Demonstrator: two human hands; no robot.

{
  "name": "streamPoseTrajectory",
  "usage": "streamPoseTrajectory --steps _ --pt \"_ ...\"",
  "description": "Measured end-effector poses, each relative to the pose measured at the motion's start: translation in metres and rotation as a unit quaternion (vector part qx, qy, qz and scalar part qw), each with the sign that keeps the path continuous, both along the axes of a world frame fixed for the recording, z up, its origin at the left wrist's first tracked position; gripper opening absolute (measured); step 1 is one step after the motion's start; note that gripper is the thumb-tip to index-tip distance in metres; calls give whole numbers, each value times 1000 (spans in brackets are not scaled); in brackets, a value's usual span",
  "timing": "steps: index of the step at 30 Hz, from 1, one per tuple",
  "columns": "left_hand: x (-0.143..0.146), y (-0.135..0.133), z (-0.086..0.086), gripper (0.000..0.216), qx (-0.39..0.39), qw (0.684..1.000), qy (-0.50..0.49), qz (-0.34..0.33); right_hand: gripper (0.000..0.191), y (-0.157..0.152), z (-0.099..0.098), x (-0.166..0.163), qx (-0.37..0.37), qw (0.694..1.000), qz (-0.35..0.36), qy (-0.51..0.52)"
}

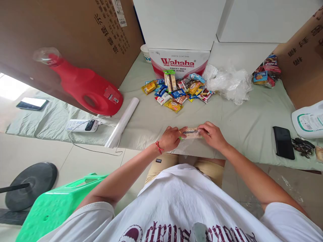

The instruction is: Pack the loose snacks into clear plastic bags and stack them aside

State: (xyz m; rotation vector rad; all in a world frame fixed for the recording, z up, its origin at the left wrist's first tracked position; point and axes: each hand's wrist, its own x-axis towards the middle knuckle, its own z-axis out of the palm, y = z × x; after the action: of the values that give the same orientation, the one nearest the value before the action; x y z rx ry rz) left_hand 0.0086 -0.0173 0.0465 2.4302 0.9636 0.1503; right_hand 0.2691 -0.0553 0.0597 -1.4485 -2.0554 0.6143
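Near the front edge of the cloth-covered table, a wrapped snack bar (191, 132) lies lengthwise between my hands, pale with a dark stripe. My left hand (170, 138), with a red string bracelet at the wrist, is closed on its left end. The fingers of my right hand (212, 134) pinch the right end. Clear film shows around and below the bar. Beyond the hands is a pile of small packaged snacks (179, 92), where a similar striped bar (170, 81) stands among yellow, blue and red packets.
Behind the pile stands a Wahaha carton (179, 63), with crumpled clear plastic (229, 82) to its right. At left are a red jug (88, 87), a film roll (122, 122) and a power bank (82, 125). A black phone (283, 143) and keys (302, 147) lie right.
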Motion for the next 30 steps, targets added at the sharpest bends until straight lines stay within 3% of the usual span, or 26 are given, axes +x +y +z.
streamPoseTrajectory --steps 4,7,11,13,15,17,20,24,27,30 --pt "-15 6 -1 80 -47 998 -50 -3 20 43 -15 -12 -76 992 -44 -95" --pt "-37 -3 -7 86 -61 988 -145 -1 20 51 -27 -20 -112 978 -64 -163" --pt "-44 -32 -20 99 23 984 -165 65 23 45 -31 -24 -116 973 -77 -185" --pt "-35 -41 -27 89 58 979 -155 116 24 43 -31 -24 -117 971 -81 -190" --pt "-23 -41 -32 53 59 966 -165 191 25 43 -31 -24 -119 971 -84 -189" --pt "-15 -31 -34 27 33 938 -160 307 24 46 -32 -22 -125 973 -79 -175" --pt "-15 -14 -33 22 -18 895 -69 441 22 49 -32 -14 -150 980 -52 -116" --pt "-28 -9 -30 16 -25 901 19 433 23 49 -25 7 -221 975 -19 26" --pt "-31 -12 -29 20 -21 900 6 436 32 47 -22 21 -266 958 -8 110" --pt "-26 -13 -27 23 -22 891 -5 453 34 47 -24 23 -296 947 -30 119"
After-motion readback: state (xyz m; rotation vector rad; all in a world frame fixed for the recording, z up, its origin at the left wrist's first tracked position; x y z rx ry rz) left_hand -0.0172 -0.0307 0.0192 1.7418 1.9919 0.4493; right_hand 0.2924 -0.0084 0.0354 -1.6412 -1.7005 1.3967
